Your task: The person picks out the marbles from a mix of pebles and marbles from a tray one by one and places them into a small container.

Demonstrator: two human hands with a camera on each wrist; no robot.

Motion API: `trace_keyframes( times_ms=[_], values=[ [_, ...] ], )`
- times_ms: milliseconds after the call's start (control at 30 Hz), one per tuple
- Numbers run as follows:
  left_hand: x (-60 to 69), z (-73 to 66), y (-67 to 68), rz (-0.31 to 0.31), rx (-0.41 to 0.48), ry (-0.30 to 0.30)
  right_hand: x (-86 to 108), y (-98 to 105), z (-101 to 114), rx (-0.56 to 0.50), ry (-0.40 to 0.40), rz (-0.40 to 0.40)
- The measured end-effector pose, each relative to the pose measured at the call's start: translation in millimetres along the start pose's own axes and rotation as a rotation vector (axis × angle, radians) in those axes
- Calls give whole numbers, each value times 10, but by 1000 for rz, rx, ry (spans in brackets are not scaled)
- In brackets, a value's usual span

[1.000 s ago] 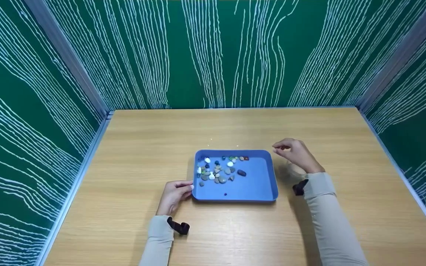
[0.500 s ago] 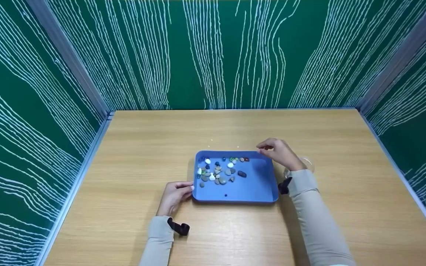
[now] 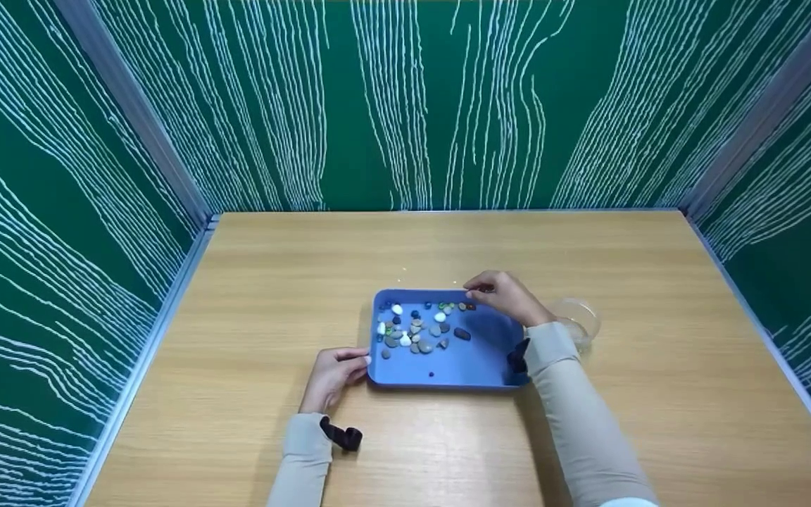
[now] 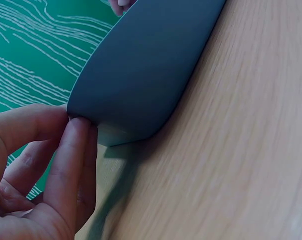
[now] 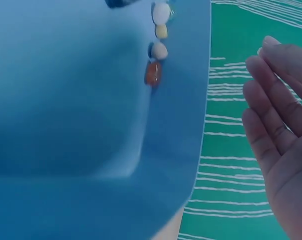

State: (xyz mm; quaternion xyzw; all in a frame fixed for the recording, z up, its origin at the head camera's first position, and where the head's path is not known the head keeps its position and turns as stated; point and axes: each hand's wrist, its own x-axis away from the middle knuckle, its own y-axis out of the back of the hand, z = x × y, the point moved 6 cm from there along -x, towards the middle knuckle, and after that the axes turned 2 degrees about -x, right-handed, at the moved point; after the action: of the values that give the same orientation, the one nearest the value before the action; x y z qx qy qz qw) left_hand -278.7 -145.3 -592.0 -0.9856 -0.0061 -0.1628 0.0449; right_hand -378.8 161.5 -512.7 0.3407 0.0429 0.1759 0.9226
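Observation:
A blue rectangular tray (image 3: 476, 366) lies on the table with pebbles and coloured stones in it, mostly at its left and back. My left hand (image 3: 331, 377) pinches the tray's left wall between thumb and fingers; the left wrist view shows this grip (image 4: 46, 165) on the tray's corner. My right hand (image 3: 507, 294) hovers over the tray's back rim, its fingers gently bent and thumb near the index fingertip. In the right wrist view that hand (image 5: 280, 125) is beside the rim, apart from the stones. Whether something tiny sits between the fingertips is too small to tell.
A clear round container (image 3: 585, 315) stands right of the tray, partly behind the right forearm. Tiny pale specks lie on the table (image 3: 293, 282) behind the tray. A dark oblong stone (image 3: 462, 334) and a small purple bead (image 3: 431, 374) lie apart. Green walls surround the table.
My right hand has moved left from beside the tray to above its back rim, uncovering the clear container. The left hand keeps its grip, and the tray and stones look unmoved.

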Motion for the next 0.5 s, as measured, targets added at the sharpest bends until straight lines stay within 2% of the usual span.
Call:
trace_keyframes(
  times_ms=[333,500],
  values=[
    [7,4,-11,-10,12,11,-87,-200,71,14,11,43],
    [11,-11,-12,-6,6,6,-134,-280,49,31,-9,59]
  ],
)
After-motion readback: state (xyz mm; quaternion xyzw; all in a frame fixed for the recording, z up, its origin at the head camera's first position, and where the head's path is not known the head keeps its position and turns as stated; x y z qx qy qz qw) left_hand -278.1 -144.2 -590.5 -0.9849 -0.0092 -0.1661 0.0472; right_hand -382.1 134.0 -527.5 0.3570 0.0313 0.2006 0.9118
